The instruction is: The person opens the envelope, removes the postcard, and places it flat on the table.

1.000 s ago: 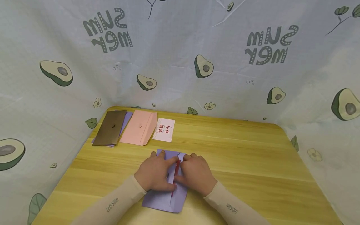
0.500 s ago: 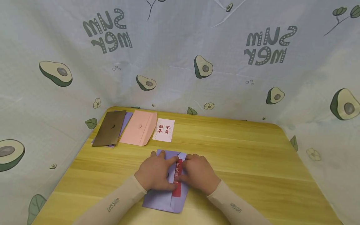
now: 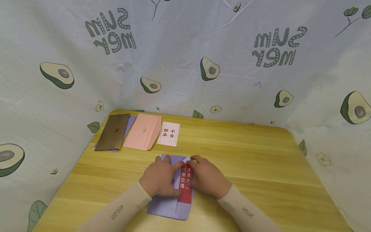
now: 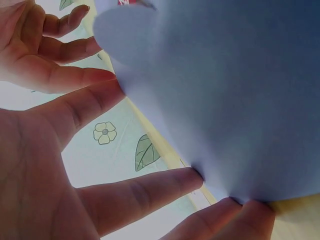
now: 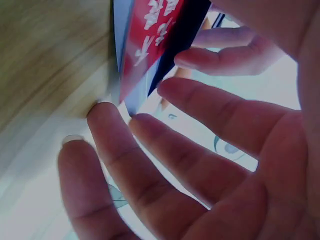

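One red card (image 3: 185,193) farther right; two hands (image 3: 160,178) (image 3: 210,178) at one envelope (image 3: 166,207).

Can pass freely right of the right hand (image 3: 208,177), over bare tabletop (image 3: 269,174), as far as patterned cloth (image 3: 179,100). Also passable left of the left hand (image 3: 159,178), short of brown envelope (image 3: 113,132). Blocked at back left by that, pink envelope (image 3: 139,132) and white card (image 3: 169,133), all flat. Leaves only narrow strip between white card and purple envelope (image 3: 162,206). Tight between hands, over red card (image 3: 184,193).
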Demonstrator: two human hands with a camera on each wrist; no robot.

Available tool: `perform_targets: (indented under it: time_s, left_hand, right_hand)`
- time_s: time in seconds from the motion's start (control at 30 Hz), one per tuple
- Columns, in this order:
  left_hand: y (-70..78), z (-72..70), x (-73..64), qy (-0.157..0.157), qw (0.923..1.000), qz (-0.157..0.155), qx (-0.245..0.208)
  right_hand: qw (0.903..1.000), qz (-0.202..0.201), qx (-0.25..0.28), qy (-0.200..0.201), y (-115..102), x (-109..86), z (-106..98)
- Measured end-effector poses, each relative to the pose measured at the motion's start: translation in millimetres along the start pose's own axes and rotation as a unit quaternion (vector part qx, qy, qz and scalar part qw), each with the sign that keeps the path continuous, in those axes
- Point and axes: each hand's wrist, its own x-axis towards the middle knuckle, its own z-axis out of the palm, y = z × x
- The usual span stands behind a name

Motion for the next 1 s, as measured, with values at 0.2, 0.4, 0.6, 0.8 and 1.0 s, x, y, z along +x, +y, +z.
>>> perform_targets:
  time_s: [0.2, 0.4, 0.6, 0.8, 1.0]
  left_hand:
    - [1.5, 0.3, 1.0, -0.009, 1.0000, -0.002, -0.003]
    - [2.9, -0.6, 1.3, -0.015, 0.9999, -0.005, -0.005]
    - [3.7, -2.9, 1.0, -0.016, 0.9998, -0.006, -0.002]
    - [3.9, -2.0, 1.3, -0.023, 0.9997, -0.008, 0.002]
    - [3.8, -1.1, 2.1, -0.027, 0.9996, -0.012, 0.005]
  right_hand:
    - [0.9996, 0.014, 0.002, -0.025, 3, -2.6, -6]
    - [0.9992, 0.013, -0.009, -0.037, 2, -3.6, -10]
    - [0.9989, 0.017, -0.016, -0.042, 1, -3.4, -13]
    - [0.9992, 0.012, -0.006, -0.037, 3, -3.4, -12]
    - [0.9998, 0.009, -0.002, -0.020, 3, -3.5, -11]
